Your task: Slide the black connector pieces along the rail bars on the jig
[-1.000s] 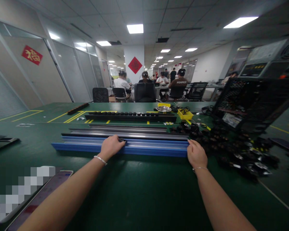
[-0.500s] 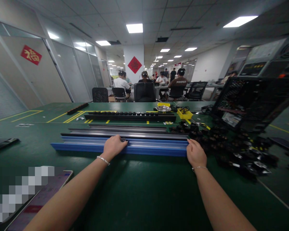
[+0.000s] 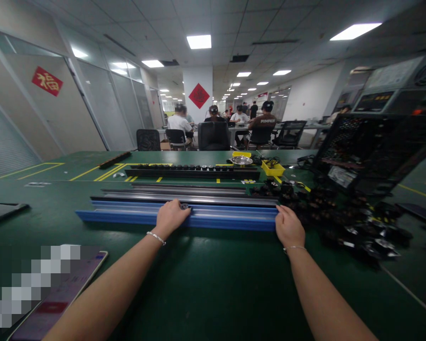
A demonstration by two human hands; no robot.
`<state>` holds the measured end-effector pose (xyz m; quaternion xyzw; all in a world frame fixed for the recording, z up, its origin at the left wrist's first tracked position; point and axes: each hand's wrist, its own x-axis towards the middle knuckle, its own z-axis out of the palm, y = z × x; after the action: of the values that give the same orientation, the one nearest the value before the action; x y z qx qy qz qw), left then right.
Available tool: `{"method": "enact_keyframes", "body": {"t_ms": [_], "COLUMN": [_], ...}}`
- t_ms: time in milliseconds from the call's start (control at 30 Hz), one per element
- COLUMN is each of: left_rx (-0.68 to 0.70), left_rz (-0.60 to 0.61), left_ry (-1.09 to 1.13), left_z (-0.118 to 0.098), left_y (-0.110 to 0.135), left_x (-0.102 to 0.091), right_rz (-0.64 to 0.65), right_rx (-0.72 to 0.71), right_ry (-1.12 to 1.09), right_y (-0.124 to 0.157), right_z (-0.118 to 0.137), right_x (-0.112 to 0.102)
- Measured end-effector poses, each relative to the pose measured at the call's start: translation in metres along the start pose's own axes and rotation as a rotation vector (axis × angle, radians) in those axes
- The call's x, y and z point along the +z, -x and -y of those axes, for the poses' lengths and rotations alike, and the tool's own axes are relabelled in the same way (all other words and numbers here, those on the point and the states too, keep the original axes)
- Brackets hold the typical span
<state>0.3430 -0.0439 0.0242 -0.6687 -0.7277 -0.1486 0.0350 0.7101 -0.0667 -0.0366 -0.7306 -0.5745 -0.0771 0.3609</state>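
Observation:
A long blue rail (image 3: 128, 215) lies across the green table (image 3: 206, 274) in front of me. My left hand (image 3: 170, 217) rests on its middle, fingers curled and pinching a small dark part (image 3: 184, 206) on the rail. My right hand (image 3: 289, 227) sits at the rail's right end, fingers closed against the end of the rail. Grey metal rails (image 3: 191, 195) lie just behind the blue one.
A heap of small black parts (image 3: 344, 218) spreads right of the rail, below a black mesh case (image 3: 369, 151). A black strip with knobs (image 3: 195, 171), a metal dish (image 3: 241, 161) and yellow trays (image 3: 272, 168) lie farther back. Phones (image 3: 53, 289) lie near left. People sit at a far table.
My left hand has slid a little to the right along the blue rail with the small part. My right hand has stayed at the rail's end.

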Motion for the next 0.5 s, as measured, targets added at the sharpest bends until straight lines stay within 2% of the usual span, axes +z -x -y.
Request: {"method": "enact_keyframes", "body": {"t_ms": [500], "left_rx": [-0.014], "left_rz": [0.019], "left_ry": [0.042], "left_z": [-0.0069], "left_y": [0.0029], "left_x": [-0.0012], "right_rz": [0.002], "right_rx": [0.014], "right_ry": [-0.011], "right_y": [0.0003], "right_z": [0.0003], "right_x": [-0.0004]}}
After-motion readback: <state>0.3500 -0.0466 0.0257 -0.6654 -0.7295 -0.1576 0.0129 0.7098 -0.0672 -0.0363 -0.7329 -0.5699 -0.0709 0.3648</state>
